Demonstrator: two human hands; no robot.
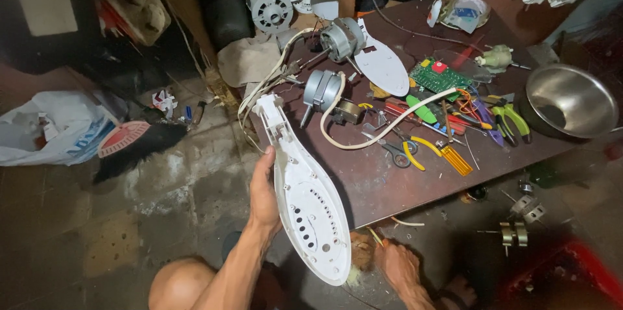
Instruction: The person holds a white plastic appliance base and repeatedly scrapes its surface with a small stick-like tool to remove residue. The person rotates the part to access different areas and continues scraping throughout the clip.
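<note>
A long white plastic housing (304, 200), teardrop-shaped, is being held up in the air off the front-left corner of the table (389, 187), its hollow inner side facing up. Its narrow neck is pointing toward the table's left edge, while the broad rounded end is hanging nearest the viewer. Rows of small holes and slots are showing along its wide part.

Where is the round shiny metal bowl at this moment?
In the head view, the round shiny metal bowl sits at the right end of the dark brown table, just right of the green-handled pliers.
</note>
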